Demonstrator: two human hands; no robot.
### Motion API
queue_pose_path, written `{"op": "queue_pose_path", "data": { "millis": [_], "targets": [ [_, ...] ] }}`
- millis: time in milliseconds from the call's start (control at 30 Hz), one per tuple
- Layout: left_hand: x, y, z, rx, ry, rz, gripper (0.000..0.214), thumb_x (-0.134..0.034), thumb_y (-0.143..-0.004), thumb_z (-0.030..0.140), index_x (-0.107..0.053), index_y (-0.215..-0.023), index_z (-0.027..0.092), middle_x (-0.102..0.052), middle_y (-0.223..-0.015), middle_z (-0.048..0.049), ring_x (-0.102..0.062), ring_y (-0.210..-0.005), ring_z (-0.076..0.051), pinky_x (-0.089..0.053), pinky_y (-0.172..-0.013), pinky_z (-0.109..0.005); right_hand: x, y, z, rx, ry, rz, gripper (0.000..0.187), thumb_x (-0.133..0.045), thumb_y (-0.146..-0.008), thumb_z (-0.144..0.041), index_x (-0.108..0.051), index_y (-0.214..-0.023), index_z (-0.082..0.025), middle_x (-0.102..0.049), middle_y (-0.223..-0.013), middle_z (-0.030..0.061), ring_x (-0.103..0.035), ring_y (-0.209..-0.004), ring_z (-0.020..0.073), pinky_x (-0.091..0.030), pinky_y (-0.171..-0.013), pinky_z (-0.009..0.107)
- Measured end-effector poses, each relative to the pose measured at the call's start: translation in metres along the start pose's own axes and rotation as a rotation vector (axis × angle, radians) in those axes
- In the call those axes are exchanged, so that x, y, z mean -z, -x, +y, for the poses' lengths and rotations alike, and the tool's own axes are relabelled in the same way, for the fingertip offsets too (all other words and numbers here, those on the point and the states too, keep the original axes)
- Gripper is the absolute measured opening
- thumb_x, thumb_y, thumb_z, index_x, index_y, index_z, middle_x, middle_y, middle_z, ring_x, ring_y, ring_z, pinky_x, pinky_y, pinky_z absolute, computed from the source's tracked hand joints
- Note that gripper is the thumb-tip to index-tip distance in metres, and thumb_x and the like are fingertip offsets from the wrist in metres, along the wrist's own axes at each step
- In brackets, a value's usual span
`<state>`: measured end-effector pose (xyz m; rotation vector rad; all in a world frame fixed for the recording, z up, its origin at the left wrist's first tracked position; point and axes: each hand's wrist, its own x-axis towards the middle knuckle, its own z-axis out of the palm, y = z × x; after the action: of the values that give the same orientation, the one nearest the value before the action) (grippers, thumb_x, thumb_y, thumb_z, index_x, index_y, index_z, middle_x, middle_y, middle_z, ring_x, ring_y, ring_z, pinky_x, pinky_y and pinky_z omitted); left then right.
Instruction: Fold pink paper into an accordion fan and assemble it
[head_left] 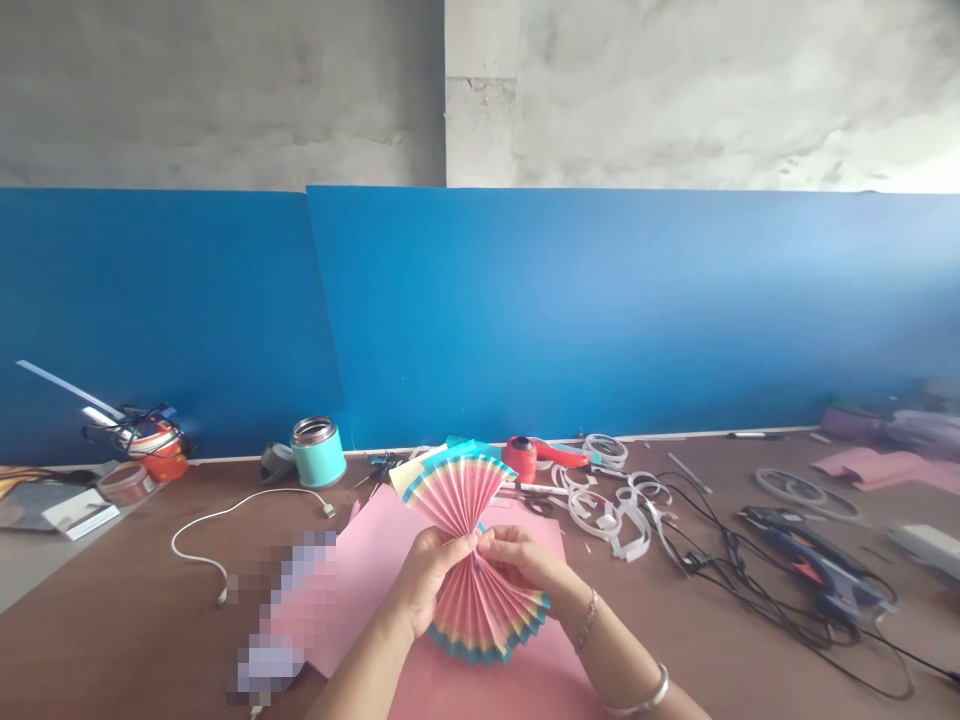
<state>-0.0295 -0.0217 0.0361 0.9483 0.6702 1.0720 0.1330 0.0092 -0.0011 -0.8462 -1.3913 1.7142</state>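
Note:
A pleated paper fan (pixel 484 615), pink with cream and blue bands along its edge, spreads above and below a pinched middle. My left hand (pixel 435 565) closes on that middle from the left, thumb on top. From the right, my right hand (pixel 525 560) pinches the same narrow centre, its fingertips touching or nearly touching the left thumb. Pink paper sheets (pixel 360 590) lie on the table beneath the fan. Cream and blue paper (pixel 431 462) shows behind the fan's upper half; whether it is joined to the fan I cannot tell.
A turquoise open jar (pixel 318 455) and a white cable (pixel 225 508) are at left. Behind the fan lies a red tool (pixel 523 460). White paper strips (pixel 600 510), black cords (pixel 750 590) and a blue glue gun (pixel 825 570) spread rightward. A blue partition (pixel 585 320) closes the back.

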Motion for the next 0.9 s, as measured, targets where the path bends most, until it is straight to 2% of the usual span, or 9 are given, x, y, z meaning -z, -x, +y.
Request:
{"op": "queue_pose_path", "data": {
  "millis": [67,233,400,467,533,667,733,833,900],
  "targets": [
    [0.004,-0.002,-0.001,-0.012,0.002,0.039,0.031,-0.075,-0.066,0.036,-0.07,-0.082,0.01,-0.07,-0.074,-0.0084,-0.064,-0.074,-0.024,-0.045,-0.073,-0.034,0.002,0.008,-0.013,-0.05,0.051,0.007,0.03,-0.071,-0.073,-0.045,-0.065,-0.077,-0.016,-0.057,-0.067,-0.0012,-0.051,-0.06,0.0102,-0.039,-0.058,0.023],
    [0.024,-0.007,-0.001,-0.011,-0.032,0.141,0.025,-0.076,-0.066,0.035,-0.067,-0.072,0.013,-0.064,-0.063,-0.0003,-0.057,-0.061,-0.014,-0.042,-0.064,-0.026,0.014,0.017,-0.03,-0.071,0.195,-0.107,0.031,-0.078,-0.064,-0.033,-0.067,-0.09,-0.018,-0.063,-0.077,0.0009,-0.056,-0.067,0.0135,-0.041,-0.06,0.025],
    [0.036,-0.006,0.008,0.065,-0.178,0.168,0.026,-0.076,-0.064,0.036,-0.069,-0.077,0.014,-0.067,-0.07,-0.0014,-0.059,-0.067,-0.015,-0.044,-0.067,-0.027,0.02,0.011,-0.023,0.039,0.364,0.068,0.02,-0.071,-0.069,-0.034,-0.068,-0.074,-0.015,-0.062,-0.068,0.0033,-0.056,-0.061,0.0155,-0.044,-0.059,0.03],
    [0.036,-0.004,0.011,0.102,-0.238,0.18,0.026,-0.076,-0.063,0.036,-0.069,-0.074,0.014,-0.067,-0.068,-0.0017,-0.059,-0.066,-0.015,-0.043,-0.067,-0.027,0.018,0.011,-0.023,0.109,0.399,0.122,0.023,-0.067,-0.073,-0.035,-0.067,-0.084,-0.015,-0.061,-0.068,0.0031,-0.057,-0.061,0.0161,-0.044,-0.058,0.03],
    [0.036,-0.003,0.014,0.127,-0.291,0.182,0.026,-0.077,-0.062,0.036,-0.07,-0.073,0.014,-0.067,-0.068,-0.0022,-0.058,-0.066,-0.015,-0.042,-0.068,-0.027,0.015,0.012,-0.024,0.195,0.407,0.177,0.035,-0.064,-0.075,-0.033,-0.061,-0.107,-0.018,-0.062,-0.073,0.0019,-0.058,-0.062,0.016,-0.045,-0.059,0.03],
    [0.039,-0.002,0.015,0.151,-0.344,0.159,0.025,-0.077,-0.06,0.033,-0.071,-0.075,0.014,-0.069,-0.071,-0.0026,-0.057,-0.068,-0.016,-0.041,-0.067,-0.026,0.012,0.013,-0.025,0.351,0.489,0.255,0.067,-0.06,-0.077,-0.022,-0.032,-0.137,-0.025,-0.063,-0.082,0.0004,-0.058,-0.073,0.0163,-0.045,-0.069,0.032],
    [0.042,-0.003,0.013,0.165,-0.344,0.158,0.023,-0.077,-0.06,0.032,-0.07,-0.073,0.015,-0.068,-0.068,-0.0021,-0.056,-0.065,-0.015,-0.04,-0.065,-0.026,0.013,0.012,-0.024,0.373,0.557,0.261,0.065,-0.059,-0.076,-0.019,-0.034,-0.136,-0.025,-0.064,-0.085,0.0007,-0.057,-0.076,0.0163,-0.044,-0.073,0.033],
    [0.044,-0.004,0.012,0.162,-0.327,0.161,0.022,-0.077,-0.06,0.032,-0.07,-0.073,0.015,-0.069,-0.069,-0.0031,-0.057,-0.064,-0.016,-0.04,-0.063,-0.026,0.014,0.01,-0.023,0.335,0.628,0.27,0.041,-0.059,-0.077,-0.022,-0.056,-0.117,-0.021,-0.066,-0.087,0.0031,-0.057,-0.078,0.0181,-0.044,-0.072,0.033],
    [0.045,-0.004,0.012,0.161,-0.311,0.155,0.025,-0.077,-0.06,0.032,-0.071,-0.076,0.014,-0.07,-0.072,-0.0045,-0.058,-0.065,-0.017,-0.041,-0.063,-0.026,0.016,0.009,-0.023,0.316,0.637,0.289,0.03,-0.06,-0.077,-0.025,-0.063,-0.106,-0.019,-0.067,-0.086,0.0045,-0.058,-0.08,0.0199,-0.044,-0.073,0.035]
  ]
}}
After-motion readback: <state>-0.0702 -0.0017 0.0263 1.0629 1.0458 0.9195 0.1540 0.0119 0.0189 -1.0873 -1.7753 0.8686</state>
